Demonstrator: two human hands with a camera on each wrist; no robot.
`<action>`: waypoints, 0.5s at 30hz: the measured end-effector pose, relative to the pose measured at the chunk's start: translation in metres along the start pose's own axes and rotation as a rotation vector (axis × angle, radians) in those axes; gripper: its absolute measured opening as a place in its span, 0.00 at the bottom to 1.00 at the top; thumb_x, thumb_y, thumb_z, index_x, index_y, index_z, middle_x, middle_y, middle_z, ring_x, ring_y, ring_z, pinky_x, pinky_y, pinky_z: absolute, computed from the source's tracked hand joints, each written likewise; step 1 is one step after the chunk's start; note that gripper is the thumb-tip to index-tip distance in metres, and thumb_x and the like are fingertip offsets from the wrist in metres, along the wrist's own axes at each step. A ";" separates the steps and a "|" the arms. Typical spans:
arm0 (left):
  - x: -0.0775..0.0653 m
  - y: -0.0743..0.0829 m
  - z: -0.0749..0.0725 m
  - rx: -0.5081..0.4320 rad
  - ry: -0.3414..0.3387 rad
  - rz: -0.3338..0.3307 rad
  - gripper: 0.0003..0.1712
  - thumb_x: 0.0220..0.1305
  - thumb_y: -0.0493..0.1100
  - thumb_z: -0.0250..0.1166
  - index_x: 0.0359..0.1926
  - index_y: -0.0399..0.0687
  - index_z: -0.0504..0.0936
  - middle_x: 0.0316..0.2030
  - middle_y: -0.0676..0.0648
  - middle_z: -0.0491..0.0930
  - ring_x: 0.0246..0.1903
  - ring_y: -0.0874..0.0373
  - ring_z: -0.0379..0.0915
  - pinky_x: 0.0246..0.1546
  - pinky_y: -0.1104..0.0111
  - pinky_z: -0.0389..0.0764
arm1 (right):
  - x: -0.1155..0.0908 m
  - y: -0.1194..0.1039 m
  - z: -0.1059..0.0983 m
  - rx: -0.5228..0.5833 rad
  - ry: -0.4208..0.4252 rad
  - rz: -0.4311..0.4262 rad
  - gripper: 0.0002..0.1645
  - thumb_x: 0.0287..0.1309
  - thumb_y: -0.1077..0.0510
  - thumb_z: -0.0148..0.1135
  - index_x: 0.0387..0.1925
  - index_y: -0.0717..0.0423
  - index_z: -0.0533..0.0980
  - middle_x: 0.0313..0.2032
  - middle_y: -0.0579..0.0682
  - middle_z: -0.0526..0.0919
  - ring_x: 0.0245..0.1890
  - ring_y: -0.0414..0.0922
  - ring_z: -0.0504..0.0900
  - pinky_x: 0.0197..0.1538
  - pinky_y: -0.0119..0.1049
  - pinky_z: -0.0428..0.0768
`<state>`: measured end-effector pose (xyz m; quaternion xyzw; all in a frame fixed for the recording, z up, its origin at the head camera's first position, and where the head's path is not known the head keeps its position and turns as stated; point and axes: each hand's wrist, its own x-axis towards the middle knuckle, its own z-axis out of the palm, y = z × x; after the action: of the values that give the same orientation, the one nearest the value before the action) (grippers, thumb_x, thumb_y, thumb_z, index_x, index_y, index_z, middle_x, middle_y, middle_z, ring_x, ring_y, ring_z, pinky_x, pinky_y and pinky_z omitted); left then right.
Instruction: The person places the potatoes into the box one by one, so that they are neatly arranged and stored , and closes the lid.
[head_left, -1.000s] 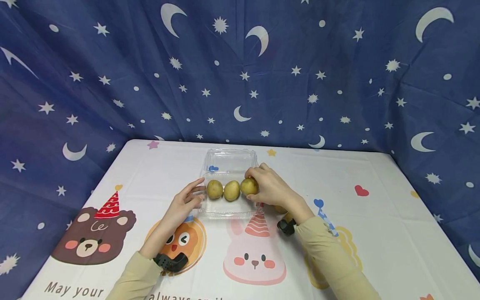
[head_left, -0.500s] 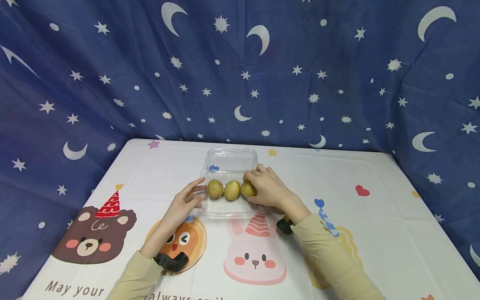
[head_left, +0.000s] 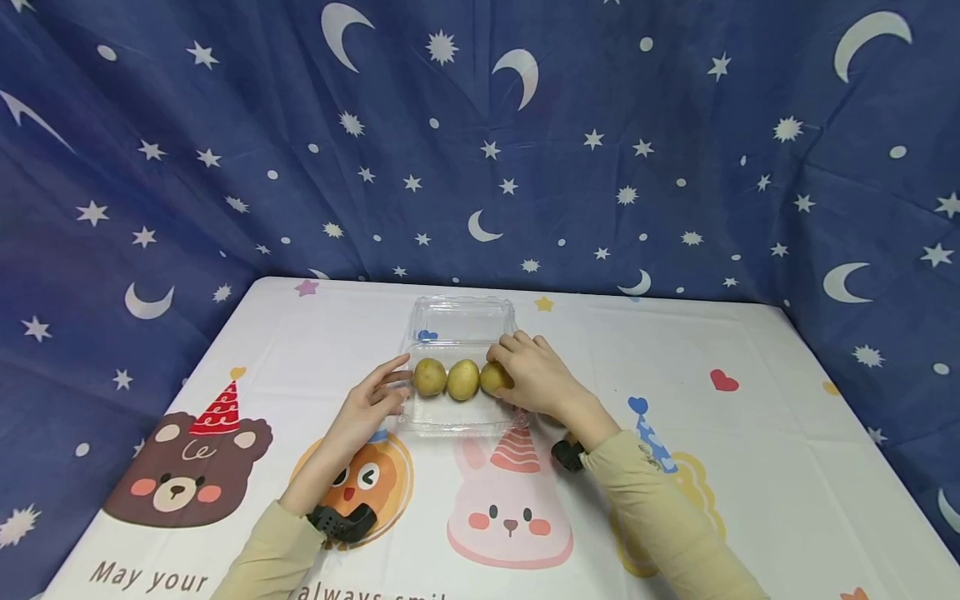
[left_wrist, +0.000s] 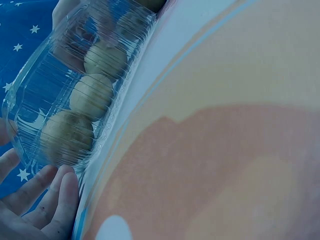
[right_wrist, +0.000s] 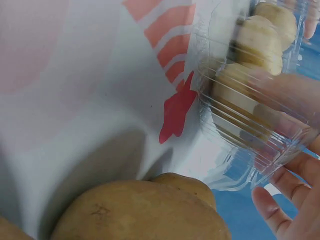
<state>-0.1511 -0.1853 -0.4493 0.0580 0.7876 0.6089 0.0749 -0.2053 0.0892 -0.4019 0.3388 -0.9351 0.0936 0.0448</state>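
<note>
Because at least two loose potatoes (right_wrist: 135, 212) lie on the worktop (head_left: 795, 450) just beside the clear box (head_left: 450, 417), the packing looks only partly done. Beyond them, the left hand (head_left: 375, 396) has a slack grip, its fingers relaxed against the box's left end, while the right hand (head_left: 540, 379) has its grip curled round the right-hand potato (head_left: 493, 377). That one is inside the box, in a row with the middle potato (head_left: 462, 380) and the left potato (head_left: 430, 377). Farthest off, the lid (head_left: 463, 321) is folded back, not yet closed
</note>
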 end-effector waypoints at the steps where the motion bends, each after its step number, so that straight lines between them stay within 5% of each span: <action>1: 0.000 0.000 0.000 0.000 0.000 0.000 0.31 0.70 0.42 0.55 0.72 0.55 0.61 0.64 0.36 0.69 0.60 0.40 0.71 0.44 0.72 0.79 | 0.000 0.000 0.000 -0.001 0.012 0.000 0.22 0.47 0.50 0.74 0.44 0.49 0.78 0.42 0.46 0.79 0.43 0.45 0.72 0.44 0.40 0.69; 15: 0.000 0.000 0.000 0.008 0.001 0.003 0.31 0.70 0.42 0.55 0.72 0.54 0.60 0.64 0.37 0.69 0.60 0.41 0.71 0.44 0.72 0.79 | -0.009 -0.003 -0.004 0.088 0.038 0.051 0.21 0.48 0.58 0.72 0.46 0.51 0.79 0.45 0.47 0.82 0.44 0.45 0.73 0.46 0.41 0.73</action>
<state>-0.1512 -0.1858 -0.4496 0.0590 0.7900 0.6059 0.0732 -0.1961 0.0931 -0.3986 0.3147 -0.9374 0.1421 0.0454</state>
